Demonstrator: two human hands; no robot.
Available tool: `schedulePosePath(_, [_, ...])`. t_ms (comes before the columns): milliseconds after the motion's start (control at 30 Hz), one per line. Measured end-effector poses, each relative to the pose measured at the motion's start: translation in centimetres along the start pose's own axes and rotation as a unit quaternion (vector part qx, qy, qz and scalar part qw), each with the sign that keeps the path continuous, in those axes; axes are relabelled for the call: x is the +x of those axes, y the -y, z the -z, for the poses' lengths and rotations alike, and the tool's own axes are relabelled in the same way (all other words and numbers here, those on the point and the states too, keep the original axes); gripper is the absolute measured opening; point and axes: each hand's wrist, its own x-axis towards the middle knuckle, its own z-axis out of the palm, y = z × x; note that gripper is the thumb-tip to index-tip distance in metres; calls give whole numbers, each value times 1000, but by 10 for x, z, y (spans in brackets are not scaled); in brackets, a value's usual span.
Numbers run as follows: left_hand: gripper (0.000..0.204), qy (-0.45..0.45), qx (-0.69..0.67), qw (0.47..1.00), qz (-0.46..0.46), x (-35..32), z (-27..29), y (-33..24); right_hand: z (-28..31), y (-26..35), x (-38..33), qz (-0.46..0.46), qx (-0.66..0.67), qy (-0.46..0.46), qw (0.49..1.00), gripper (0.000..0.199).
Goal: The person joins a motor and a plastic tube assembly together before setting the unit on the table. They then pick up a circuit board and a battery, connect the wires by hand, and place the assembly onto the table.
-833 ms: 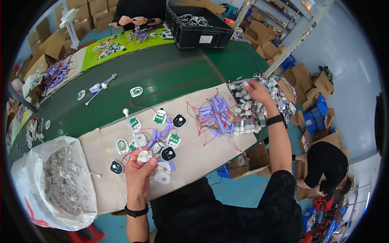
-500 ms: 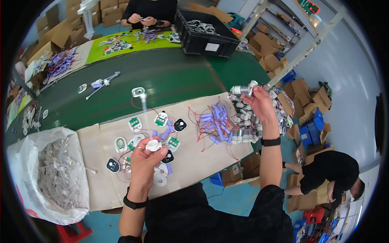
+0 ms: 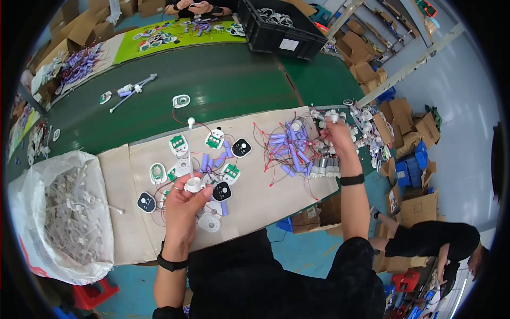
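My left hand (image 3: pixel 181 208) is closed around the base of a white plastic rod piece (image 3: pixel 194 184), with a round cup-like end at my fingers and a thin translucent stem rising to a small ball tip. Under and around it lie white oval housings with green circuit boards (image 3: pixel 214 139), black-faced covers (image 3: pixel 241 148) and purple cylindrical cells (image 3: pixel 205 160). At the right, my right hand (image 3: pixel 340 137) pinches a small motor (image 3: pixel 333 117), silver with a white end, above the pile of similar motors (image 3: pixel 324 166). My fingers partly hide its body.
A white sack (image 3: pixel 32 212) of translucent rod pieces stands at the left. Purple wired cells (image 3: pixel 289 146) lie beside the motors. Beyond the cardboard sheet (image 3: pixel 127 223) runs a green belt (image 3: pixel 228 80), with a black crate (image 3: pixel 281 40) across it. Other people are at the far side and right.
My right hand has come lower and closer to the motor pile, and the motor at its fingers shows at a different angle. My left hand still holds the rod piece. The view has shifted slightly.
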Motion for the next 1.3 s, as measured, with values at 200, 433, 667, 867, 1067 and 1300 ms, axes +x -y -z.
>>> schedulePosePath(200, [39, -40, -15, 998, -45, 6, -14, -17, -72, 65, -77, 22, 391, 250, 885, 30])
schedulePosePath(433, [40, -28, -36, 990, -136, -3, -12, -53, -189, 104, -156, 374, 17, 332, 866, 41])
schedulePosePath(667, [42, -80, -29, 981, -176, -19, 11, -68, -233, 106, -176, 400, -58, 406, 820, 35])
schedulePosePath(867, [39, -64, -28, 985, -160, -17, 15, -65, -241, 97, -178, 398, -36, 411, 819, 35])
schedulePosePath(1067, [39, -57, -19, 985, -160, -16, 15, -62, -236, 99, -185, 404, -50, 395, 824, 33])
schedulePosePath(1300, [40, -61, 94, 975, -193, -18, 20, -55, -231, 107, -184, 580, -183, 308, 731, 36])
